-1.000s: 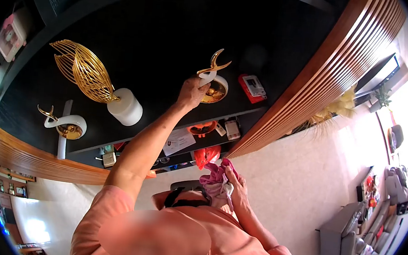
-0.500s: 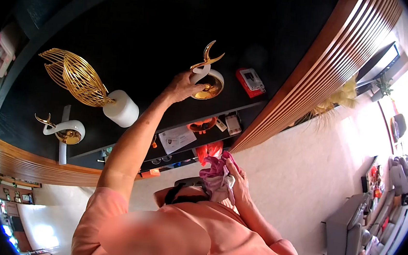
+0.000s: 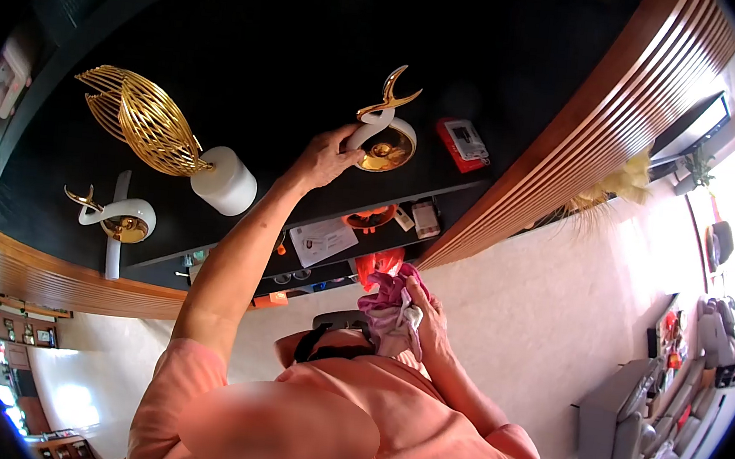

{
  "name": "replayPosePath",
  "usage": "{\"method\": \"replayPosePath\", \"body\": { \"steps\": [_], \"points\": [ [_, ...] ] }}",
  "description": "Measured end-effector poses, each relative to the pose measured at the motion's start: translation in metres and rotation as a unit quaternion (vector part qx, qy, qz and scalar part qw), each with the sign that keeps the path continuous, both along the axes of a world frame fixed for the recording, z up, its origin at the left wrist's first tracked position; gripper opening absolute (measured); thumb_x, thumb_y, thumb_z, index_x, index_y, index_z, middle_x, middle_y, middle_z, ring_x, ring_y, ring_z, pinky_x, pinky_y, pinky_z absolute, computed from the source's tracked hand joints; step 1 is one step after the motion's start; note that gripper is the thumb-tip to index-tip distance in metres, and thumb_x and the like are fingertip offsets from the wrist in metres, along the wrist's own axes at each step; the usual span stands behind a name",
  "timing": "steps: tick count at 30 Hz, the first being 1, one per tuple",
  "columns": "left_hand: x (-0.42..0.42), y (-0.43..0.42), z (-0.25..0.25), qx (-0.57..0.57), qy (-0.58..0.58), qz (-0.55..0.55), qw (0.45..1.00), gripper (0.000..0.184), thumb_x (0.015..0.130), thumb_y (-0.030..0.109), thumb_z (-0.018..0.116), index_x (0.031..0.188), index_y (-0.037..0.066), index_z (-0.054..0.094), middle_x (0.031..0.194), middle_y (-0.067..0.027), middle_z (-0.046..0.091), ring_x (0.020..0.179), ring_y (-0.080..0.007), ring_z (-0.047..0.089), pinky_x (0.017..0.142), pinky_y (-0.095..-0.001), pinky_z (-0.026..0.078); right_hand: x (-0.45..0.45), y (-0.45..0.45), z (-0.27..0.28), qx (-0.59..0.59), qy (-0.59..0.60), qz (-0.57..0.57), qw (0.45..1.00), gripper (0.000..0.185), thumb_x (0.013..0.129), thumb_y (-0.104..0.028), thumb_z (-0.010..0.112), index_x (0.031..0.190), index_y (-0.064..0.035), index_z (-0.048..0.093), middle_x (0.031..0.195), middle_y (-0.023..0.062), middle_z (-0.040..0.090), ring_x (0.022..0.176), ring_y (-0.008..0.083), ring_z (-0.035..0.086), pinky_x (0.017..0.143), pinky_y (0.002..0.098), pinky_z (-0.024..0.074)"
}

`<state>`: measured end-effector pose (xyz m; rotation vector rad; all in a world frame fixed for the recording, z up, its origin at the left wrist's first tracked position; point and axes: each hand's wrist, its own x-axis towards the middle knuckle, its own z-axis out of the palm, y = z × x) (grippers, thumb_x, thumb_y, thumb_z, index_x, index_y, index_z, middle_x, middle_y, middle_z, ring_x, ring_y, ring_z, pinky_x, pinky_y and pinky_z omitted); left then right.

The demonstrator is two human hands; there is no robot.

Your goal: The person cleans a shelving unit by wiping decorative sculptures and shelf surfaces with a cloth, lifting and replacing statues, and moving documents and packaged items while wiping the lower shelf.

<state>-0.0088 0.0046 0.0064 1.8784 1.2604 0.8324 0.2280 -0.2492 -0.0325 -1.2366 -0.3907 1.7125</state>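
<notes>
My left hand point(image 3: 326, 158) grips the white curved neck of a swan-shaped ornament point(image 3: 406, 141) on the black counter top. The ornament has a gold hollow inside and a gold, horn-like tip pointing away from me. Close to my chest, my right hand point(image 3: 431, 322) is closed around a crumpled pink and whitish cloth point(image 3: 394, 306). A second white and gold swan ornament point(image 3: 137, 214) stands at the left end of the counter. Between the two, a gold wire leaf sculpture point(image 3: 141, 122) on a white cylinder base point(image 3: 225, 182) is nearest my left forearm.
Right of the held ornament lies a red box with a grey device point(image 3: 462, 143). A lower shelf holds a paper point(image 3: 323, 241), an orange bowl-like item point(image 3: 368, 218) and a red plastic bag point(image 3: 378, 265). Slatted wood point(image 3: 551, 132) edges the counter; a grey sofa point(image 3: 618, 413) stands right.
The view has shifted slightly. My left hand still holds the swan ornament, whose gold tip is turned a little further right. The cloth remains in my right hand.
</notes>
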Motion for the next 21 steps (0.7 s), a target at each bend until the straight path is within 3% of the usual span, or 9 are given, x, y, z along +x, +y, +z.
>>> {"method": "replayPosePath", "body": {
  "steps": [5, 7, 8, 10, 11, 13, 15, 18, 21],
  "points": [
    [0.005, -0.019, 0.008, 0.193, 0.029, 0.103, 0.975, 0.064, 0.092, 0.024, 0.073, 0.149, 0.007, 0.047, 0.131, -0.0243, 0.063, 0.122, -0.0333, 0.063, 0.097, -0.0397, 0.056, -0.006, 0.011, 0.021, 0.058, 0.010, 0.000, 0.998, 0.033, 0.103, -0.037, 0.062, 0.094, -0.0061, 0.072, 0.081, -0.0030, 0.067, 0.065, 0.0059, 0.059, 0.056, 0.0221, 0.0423],
    [0.007, -0.051, 0.041, 0.149, -0.108, 0.121, 0.976, 0.053, 0.097, 0.018, 0.069, 0.145, 0.005, 0.051, 0.123, -0.0201, 0.067, 0.112, -0.0283, 0.067, 0.092, -0.0372, 0.059, -0.011, 0.023, 0.044, 0.116, -0.014, 0.060, 0.991, 0.036, 0.104, -0.035, 0.060, 0.094, -0.0025, 0.071, 0.084, -0.0015, 0.069, 0.070, 0.0070, 0.064, 0.059, 0.0228, 0.0462],
    [0.004, -0.068, 0.054, 0.146, -0.138, 0.129, 0.971, 0.051, 0.098, 0.015, 0.068, 0.145, 0.005, 0.051, 0.123, -0.0184, 0.067, 0.109, -0.0254, 0.068, 0.093, -0.0359, 0.058, -0.016, 0.032, 0.047, 0.165, -0.031, 0.077, 0.983, 0.029, 0.102, -0.026, 0.064, 0.098, 0.0018, 0.069, 0.089, 0.0062, 0.074, 0.078, 0.0177, 0.072, 0.067, 0.0287, 0.0518],
    [0.003, -0.098, 0.064, 0.232, -0.193, 0.172, 0.938, 0.037, 0.099, 0.008, 0.065, 0.135, 0.002, 0.059, 0.108, -0.0135, 0.071, 0.092, -0.0160, 0.070, 0.079, -0.0291, 0.060, -0.028, 0.058, 0.062, 0.422, -0.274, 0.134, 0.854, 0.022, 0.098, -0.021, 0.067, 0.101, 0.0003, 0.069, 0.086, 0.0098, 0.072, 0.076, 0.0262, 0.070, 0.070, 0.0341, 0.0523],
    [0.000, -0.120, 0.069, 0.216, -0.208, 0.175, 0.938, 0.038, 0.101, 0.008, 0.062, 0.137, -0.002, 0.054, 0.110, -0.0137, 0.068, 0.099, -0.0181, 0.068, 0.088, -0.0309, 0.058, -0.036, 0.073, 0.068, 0.531, -0.381, 0.154, 0.741, 0.020, 0.096, -0.019, 0.069, 0.102, -0.0005, 0.069, 0.084, 0.0117, 0.072, 0.076, 0.0305, 0.069, 0.071, 0.0368, 0.0526],
    [-0.006, -0.154, 0.069, 0.262, -0.241, 0.176, 0.918, 0.035, 0.102, 0.006, 0.061, 0.135, -0.003, 0.055, 0.103, -0.0129, 0.068, 0.092, -0.0153, 0.067, 0.085, -0.0301, 0.058, -0.063, 0.103, 0.073, 0.617, -0.439, 0.147, 0.637, 0.022, 0.089, -0.018, 0.072, 0.104, -0.0023, 0.069, 0.084, 0.0166, 0.067, 0.078, 0.0385, 0.064, 0.074, 0.0440, 0.0517],
    [-0.015, -0.183, 0.060, 0.271, -0.232, 0.177, 0.917, 0.032, 0.102, 0.004, 0.060, 0.133, -0.003, 0.056, 0.098, -0.0125, 0.069, 0.089, -0.0143, 0.066, 0.083, -0.0295, 0.057, -0.099, 0.138, 0.054, 0.626, -0.519, 0.147, 0.563, 0.032, 0.089, -0.028, 0.072, 0.110, -0.0032, 0.068, 0.111, 0.0178, 0.064, 0.102, 0.0362, 0.059, 0.089, 0.0469, 0.0473],
    [-0.034, -0.214, 0.041, 0.279, -0.215, 0.252, 0.901, 0.030, 0.100, 0.002, 0.061, 0.129, -0.003, 0.059, 0.096, -0.0129, 0.070, 0.086, -0.0150, 0.068, 0.078, -0.0291, 0.058, -0.130, 0.173, -0.001, 0.609, -0.627, 0.202, 0.442, 0.041, 0.093, -0.035, 0.065, 0.118, -0.0020, 0.065, 0.125, 0.0188, 0.060, 0.115, 0.0369, 0.056, 0.102, 0.0476, 0.0450],
    [-0.075, -0.220, 0.010, 0.280, -0.191, 0.368, 0.866, 0.035, 0.097, 0.004, 0.066, 0.131, 0.000, 0.059, 0.103, -0.0129, 0.069, 0.090, -0.0162, 0.069, 0.075, -0.0276, 0.059, -0.151, 0.183, -0.008, 0.639, -0.597, 0.212, 0.436, 0.037, 0.094, -0.033, 0.063, 0.115, -0.0018, 0.066, 0.127, 0.0176, 0.059, 0.119, 0.0366, 0.054, 0.104, 0.0472, 0.0445]
  ]
}}
